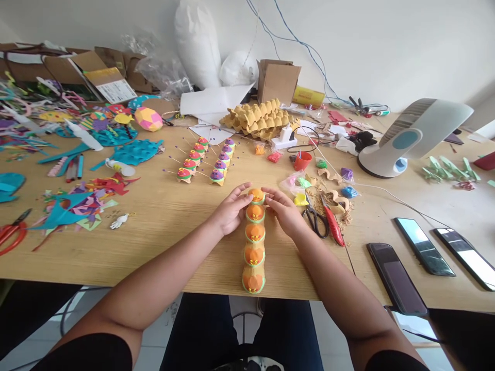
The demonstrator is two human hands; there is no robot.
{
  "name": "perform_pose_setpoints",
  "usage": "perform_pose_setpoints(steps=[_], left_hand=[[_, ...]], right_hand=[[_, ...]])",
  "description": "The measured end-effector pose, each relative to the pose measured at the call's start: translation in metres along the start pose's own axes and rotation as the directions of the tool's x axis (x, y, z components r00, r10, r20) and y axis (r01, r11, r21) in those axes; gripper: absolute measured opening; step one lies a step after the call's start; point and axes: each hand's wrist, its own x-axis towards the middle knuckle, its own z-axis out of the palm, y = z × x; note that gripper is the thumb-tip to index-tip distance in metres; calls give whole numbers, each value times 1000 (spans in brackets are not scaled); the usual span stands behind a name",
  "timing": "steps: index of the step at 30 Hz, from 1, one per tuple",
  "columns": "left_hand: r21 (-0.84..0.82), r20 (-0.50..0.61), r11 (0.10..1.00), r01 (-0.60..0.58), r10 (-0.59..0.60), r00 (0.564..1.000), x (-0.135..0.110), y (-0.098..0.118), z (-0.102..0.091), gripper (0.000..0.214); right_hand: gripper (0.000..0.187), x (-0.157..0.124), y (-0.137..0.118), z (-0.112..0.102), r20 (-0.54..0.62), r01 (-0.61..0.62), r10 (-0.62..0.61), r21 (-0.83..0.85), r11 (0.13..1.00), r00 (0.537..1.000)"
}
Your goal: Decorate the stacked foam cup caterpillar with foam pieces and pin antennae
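Observation:
A strip of egg-carton cups lies lengthwise in front of me, running from the table's near edge away from me. Each cup is topped with orange clay, edged in green, with small yellow bits. My left hand grips the left side of the farthest cup, its thumb against the orange top. From the right, my right hand holds the same cup with thumb and fingers. Beyond my hands stand two finished-looking strips, a red and green one and a purple one, both with pins sticking out sideways.
Right of my hands lie black scissors, a red-handled cutter and bagged clay. Three phones, one a dark phone, rest at right near a desk lamp. Paper scraps and red scissors lie at left. Egg trays sit behind.

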Motion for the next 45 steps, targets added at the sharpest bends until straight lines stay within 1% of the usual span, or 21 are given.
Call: perform_pose_setpoints(steps=[2,4,7,9,16,22,28,31,35,38,45], left_hand=[[-19,10,1000,6,-5,1000,0,0,0,52],[-31,40,1000,3,-1,999,1,0,-1,46],[-32,94,999,-9,12,996,1,1,-2,38],[-22,110,1000,-14,16,994,2,1,-3,39],[-15,69,1000,-10,11,998,1,0,-1,41],[-13,36,999,-35,36,999,1,-1,1,41],[-14,59,1000,-18,19,998,1,-2,1,41],[-5,59,999,-33,34,998,1,-3,2,42],[2,42,998,-58,58,997,2,-4,1,43],[-2,48,999,-48,48,998,2,-5,1,43],[-6,73,1000,-24,25,997,-2,-4,3,34]], right_hand=[[39,-3,-3,2,25,-33,31,86,996,999],[41,-5,-5,4,51,-58,51,140,988,997],[42,-6,-7,5,66,-60,50,162,985,997],[41,-6,-6,6,65,-48,38,166,985,997],[42,-5,-6,9,61,-28,17,179,984,998],[43,-4,-5,11,49,0,-8,162,987,999],[44,-4,-5,11,19,0,-3,141,990,1000],[44,-4,-5,11,10,6,-8,134,991,1000],[44,-2,-3,10,25,15,-18,119,993,1000],[45,-1,-1,10,38,30,-35,112,993,999],[42,0,1,9,10,74,-76,145,987,997]])
